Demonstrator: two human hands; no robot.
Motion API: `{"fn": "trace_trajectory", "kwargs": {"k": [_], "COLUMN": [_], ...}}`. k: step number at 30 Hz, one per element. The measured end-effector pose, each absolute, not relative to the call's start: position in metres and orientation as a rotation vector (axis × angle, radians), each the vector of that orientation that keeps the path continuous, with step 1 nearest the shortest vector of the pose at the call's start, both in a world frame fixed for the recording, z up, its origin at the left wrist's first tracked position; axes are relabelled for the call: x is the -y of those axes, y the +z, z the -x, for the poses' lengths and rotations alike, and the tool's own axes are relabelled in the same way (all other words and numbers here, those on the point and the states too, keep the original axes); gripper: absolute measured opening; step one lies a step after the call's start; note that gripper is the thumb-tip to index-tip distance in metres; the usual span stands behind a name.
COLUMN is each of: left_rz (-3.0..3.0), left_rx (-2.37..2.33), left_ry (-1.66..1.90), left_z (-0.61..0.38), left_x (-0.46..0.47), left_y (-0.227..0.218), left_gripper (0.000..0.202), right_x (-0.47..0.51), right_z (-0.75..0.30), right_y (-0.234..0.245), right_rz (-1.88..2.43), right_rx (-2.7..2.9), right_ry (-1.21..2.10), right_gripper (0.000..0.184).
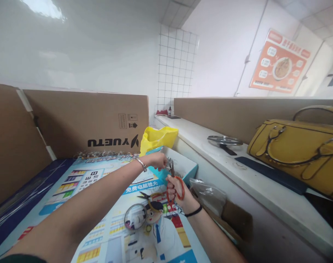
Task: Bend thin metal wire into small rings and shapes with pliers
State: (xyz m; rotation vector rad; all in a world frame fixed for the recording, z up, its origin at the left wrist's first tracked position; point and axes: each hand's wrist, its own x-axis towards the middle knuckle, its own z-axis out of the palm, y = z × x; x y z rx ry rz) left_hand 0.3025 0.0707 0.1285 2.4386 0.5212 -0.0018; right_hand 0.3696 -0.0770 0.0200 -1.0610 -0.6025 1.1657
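Observation:
My right hand (pixel 175 189) is closed around the orange handles of a pair of scissors (pixel 174 175), blades pointing up. My left hand (pixel 157 160), with a silver bangle on the wrist, pinches something small and thin at the scissor blades; I cannot make out what it is. Both hands hover over a blue-and-white printed poster (pixel 106 219) covering the table, right by a teal cardboard box (pixel 186 168). A yellow plastic bag (pixel 158 138) sits just behind the box.
A round clear tape roll (pixel 135 217) and dark pliers (pixel 146 197) lie on the poster. Cardboard panels (pixel 84 120) wall the left and back. At right, a white ledge (pixel 232 171) carries a metal pan lid (pixel 224 140), a dark flat case (pixel 270 174) and a yellow handbag (pixel 297 153). A clear plastic bag (pixel 207 193) lies below.

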Motion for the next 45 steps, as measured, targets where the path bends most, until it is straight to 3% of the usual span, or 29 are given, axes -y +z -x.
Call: {"fn": "trace_trajectory", "kwargs": {"k": [4,10,13,17,23,30,36,45], "left_rz": [-2.451,-2.399,-2.323,-2.159,-1.847,-1.266,-1.233,-1.412], "left_rx": [-0.556,-0.573,-0.554,-0.509,-0.539,-0.552,-0.618,-0.632], "left_ry": [-0.089,-0.137,-0.038,0.236,0.648,0.811,0.853,0.959], "left_z": [-0.319,-0.326,-0.316,-0.29,-0.231,-0.178,-0.164,-0.164], "left_x": [-0.079,-0.096,-0.098,-0.085,-0.039,0.008,0.03,0.037], "left_y": [0.125,0.123,0.124,0.118,0.094,0.073,0.058,0.046], "left_gripper": [0.02,0.019,0.018,0.006,0.027,0.027,0.027,0.013], "right_x": [0.071,0.068,0.069,0.073,0.081,0.096,0.103,0.102], "right_z": [-0.372,-0.373,-0.371,-0.366,-0.35,-0.31,-0.291,-0.287], "right_y": [0.014,0.005,0.005,0.009,0.021,0.034,0.03,0.027], "right_rz": [1.065,1.042,1.033,1.02,0.957,0.934,0.958,0.877], "right_rx": [0.506,0.482,0.508,0.56,0.705,0.832,0.894,0.864], "right_ry": [1.236,1.229,1.228,1.19,1.12,1.125,1.111,1.096], "right_gripper": [0.024,0.033,0.044,0.041,0.032,0.034,0.039,0.03]}}
